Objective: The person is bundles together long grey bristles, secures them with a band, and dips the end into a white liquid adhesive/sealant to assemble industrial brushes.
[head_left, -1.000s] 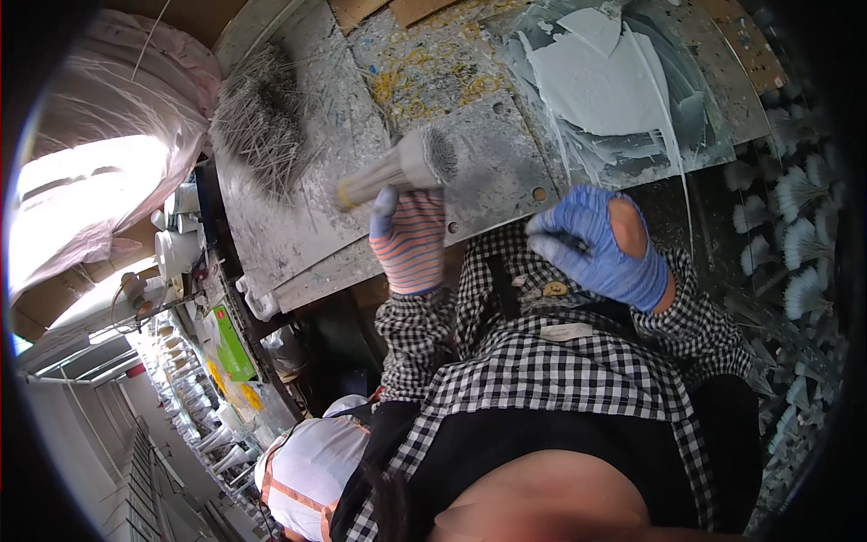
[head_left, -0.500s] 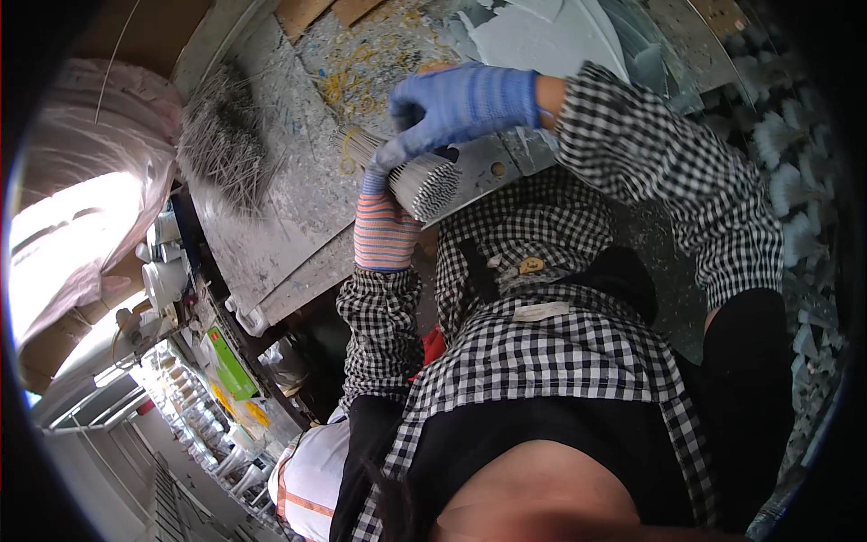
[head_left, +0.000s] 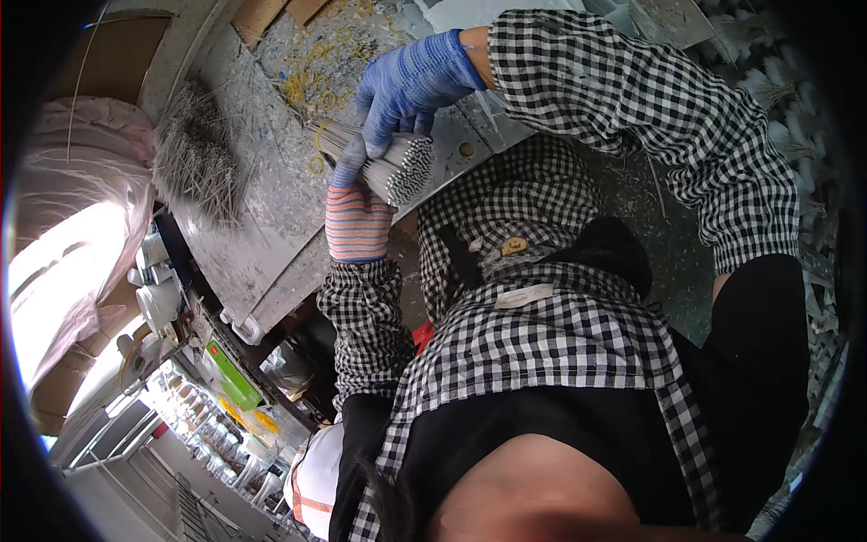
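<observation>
A tight bundle of thin grey rods (head_left: 400, 170) is held just above the near edge of the work table, its cut ends toward me. A yellow rubber band (head_left: 318, 135) circles it near its far part. My left hand (head_left: 355, 221), in an orange-and-grey striped glove with bluish fingers, is closed around the bundle from the left, its thumb on top. My right hand (head_left: 420, 83), in a blue knitted glove, comes over from the far right. Its fingers are bent down onto the top of the bundle, their tips partly hidden.
On the worn metal table (head_left: 239, 262) lies a loose heap of thin rods (head_left: 203, 163) at the left. Yellow rubber bands (head_left: 312, 81) are scattered at the back. A round hole (head_left: 465, 149) pierces the table near its edge. Pale fan-shaped pieces (head_left: 786, 135) are piled at the right.
My right hand has come down from beside the bundle onto its top, fingers now on the rods. My left hand keeps its hold. The whole view has shifted a little.
</observation>
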Tool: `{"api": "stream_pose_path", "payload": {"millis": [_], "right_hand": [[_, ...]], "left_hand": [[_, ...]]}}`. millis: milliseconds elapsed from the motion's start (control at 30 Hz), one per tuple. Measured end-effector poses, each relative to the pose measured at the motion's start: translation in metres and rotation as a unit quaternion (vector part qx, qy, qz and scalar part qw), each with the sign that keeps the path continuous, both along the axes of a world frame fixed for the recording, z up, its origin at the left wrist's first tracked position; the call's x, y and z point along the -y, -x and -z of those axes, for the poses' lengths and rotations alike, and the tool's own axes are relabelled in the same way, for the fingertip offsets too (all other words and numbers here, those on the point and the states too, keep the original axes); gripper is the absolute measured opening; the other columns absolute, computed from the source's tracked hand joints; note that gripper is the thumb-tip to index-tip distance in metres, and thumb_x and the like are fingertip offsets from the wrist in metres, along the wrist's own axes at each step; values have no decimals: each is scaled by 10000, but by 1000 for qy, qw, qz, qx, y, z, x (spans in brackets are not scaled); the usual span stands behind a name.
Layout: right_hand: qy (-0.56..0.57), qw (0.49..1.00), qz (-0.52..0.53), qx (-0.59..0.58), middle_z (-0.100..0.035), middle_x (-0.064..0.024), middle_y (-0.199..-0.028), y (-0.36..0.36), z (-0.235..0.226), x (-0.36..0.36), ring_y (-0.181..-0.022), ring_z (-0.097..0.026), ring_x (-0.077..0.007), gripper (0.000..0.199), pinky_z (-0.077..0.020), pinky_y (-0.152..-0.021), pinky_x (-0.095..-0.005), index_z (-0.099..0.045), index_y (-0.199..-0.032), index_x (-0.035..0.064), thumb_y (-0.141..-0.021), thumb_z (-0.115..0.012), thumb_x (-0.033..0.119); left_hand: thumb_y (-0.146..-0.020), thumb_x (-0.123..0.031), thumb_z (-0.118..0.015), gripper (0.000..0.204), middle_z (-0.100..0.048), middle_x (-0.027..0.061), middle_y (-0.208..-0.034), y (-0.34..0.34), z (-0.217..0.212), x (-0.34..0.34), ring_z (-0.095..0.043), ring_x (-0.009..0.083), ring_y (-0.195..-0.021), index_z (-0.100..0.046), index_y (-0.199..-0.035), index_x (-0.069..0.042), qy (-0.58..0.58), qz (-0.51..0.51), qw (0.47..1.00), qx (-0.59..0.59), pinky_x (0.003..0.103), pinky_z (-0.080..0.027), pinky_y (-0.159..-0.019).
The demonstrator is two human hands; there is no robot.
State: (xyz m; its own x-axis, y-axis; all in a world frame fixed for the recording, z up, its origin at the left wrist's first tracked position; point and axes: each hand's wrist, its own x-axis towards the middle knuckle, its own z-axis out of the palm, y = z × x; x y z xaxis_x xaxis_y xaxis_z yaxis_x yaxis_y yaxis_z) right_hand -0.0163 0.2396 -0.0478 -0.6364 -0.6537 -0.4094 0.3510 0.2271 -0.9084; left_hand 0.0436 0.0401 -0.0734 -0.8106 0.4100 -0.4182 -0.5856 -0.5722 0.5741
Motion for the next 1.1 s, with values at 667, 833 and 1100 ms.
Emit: {"api": "stream_pose_path", "payload": {"millis": [667, 833, 1100], "right_hand": [[-185, 924, -19, -333, -686, -112, -924, -25, -17, -3, -850, -668, -238, 491, -543, -799, -354, -659, -1073, 27, -741, -776, 370], [-153, 921, 17, -358, -699, -112, -936, -37, -15, -5, -856, -684, -235, 465, -553, -824, -352, -658, -1077, 27, -766, -756, 358], [-146, 888, 61, -432, -700, -98, -878, -45, -18, -10, -819, -690, -212, 372, -570, -782, -344, -672, -985, 36, -805, -729, 356]], "left_hand": [[-773, 31, -581, 479, -577, 266, -1262, 1, -4, 12, -591, 387, -1158, -500, -1235, 129, -11, 21, 1000, -12, 522, -473, -1078], [-749, -1, -572, 502, -628, 202, -1165, 0, -13, 10, -627, 343, -1108, -518, -1245, 60, 53, 10, 997, -48, 495, -518, -1032], [-792, -11, -589, 321, -645, 224, -1112, 11, 15, 31, -667, 336, -1032, -547, -1106, 40, 38, -5, 994, -99, 461, -586, -921]]}}
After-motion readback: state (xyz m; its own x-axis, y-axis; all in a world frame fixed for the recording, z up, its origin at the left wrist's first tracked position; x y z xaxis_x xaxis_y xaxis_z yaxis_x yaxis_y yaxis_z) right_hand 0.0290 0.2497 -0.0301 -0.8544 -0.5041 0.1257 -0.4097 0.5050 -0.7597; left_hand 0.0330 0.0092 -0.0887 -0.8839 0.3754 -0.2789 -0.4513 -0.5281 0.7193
